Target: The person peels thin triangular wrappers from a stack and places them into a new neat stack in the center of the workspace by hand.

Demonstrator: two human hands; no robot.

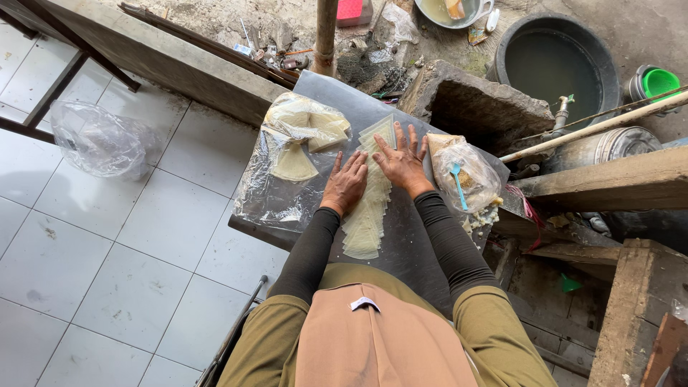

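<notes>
A long fanned row of thin pale dough sheets (365, 222) lies on a grey metal tabletop (408, 244). My left hand (346, 184) rests flat on the row, fingers together, palm down. My right hand (403, 161) presses flat beside it with fingers spread over the far end of the sheets. Neither hand grips anything. Left of my hands a clear plastic sheet (269, 193) holds more folded and round wrappers (304, 132). To the right sits a clear bag of filling (469, 175) with a light blue spoon (457, 183) in it.
White floor tiles at left carry a crumpled clear plastic bag (104, 140). A stone block (480, 104), a large dark water tub (555, 61), a green cup (659, 82), a metal pot (602, 147) and wooden planks (616, 183) crowd the right side. A wooden post (326, 36) stands behind the table.
</notes>
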